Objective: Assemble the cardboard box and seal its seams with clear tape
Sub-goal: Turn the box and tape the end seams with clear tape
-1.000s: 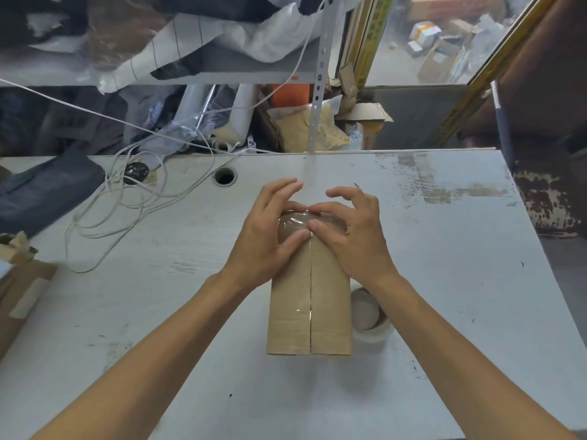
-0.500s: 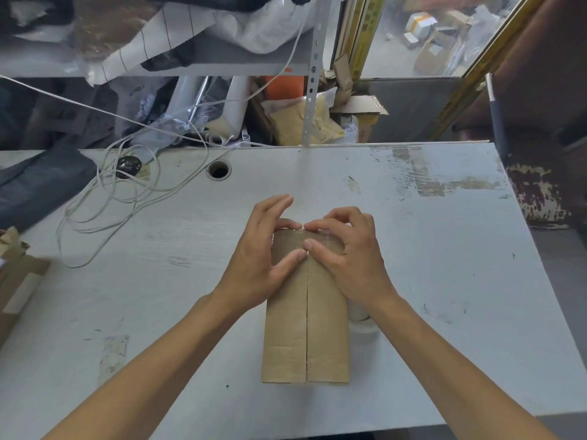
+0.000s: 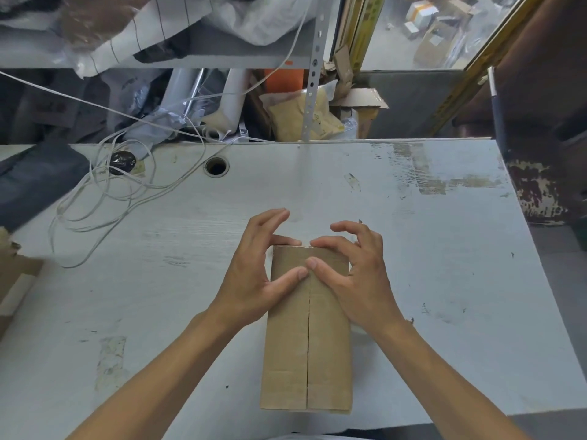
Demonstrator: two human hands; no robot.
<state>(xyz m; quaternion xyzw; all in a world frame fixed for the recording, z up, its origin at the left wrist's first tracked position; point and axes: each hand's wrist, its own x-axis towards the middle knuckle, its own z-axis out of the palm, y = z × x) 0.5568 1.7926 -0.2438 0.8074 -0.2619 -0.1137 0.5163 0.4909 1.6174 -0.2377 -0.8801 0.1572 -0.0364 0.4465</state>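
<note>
A tall, narrow brown cardboard box lies flat on the white table, its centre seam running toward me. My left hand and my right hand grip its far end. Both thumbs press on the top beside the seam, and the fingers curl over the far edge. A shiny strip of clear tape seems to cover that far end under my fingertips. Only a pale sliver of the tape roll shows at the box's right side, under my right wrist.
A tangle of white cable lies at the back left beside a cable hole. Dark cloth and other cardboard sit at the left edge. Cluttered shelves stand behind the table. The box's near end is close to the table's front edge.
The box and both hands sit lower in the view, closer to the front edge. The tape roll, plain beside the box a second ago, is almost hidden.
</note>
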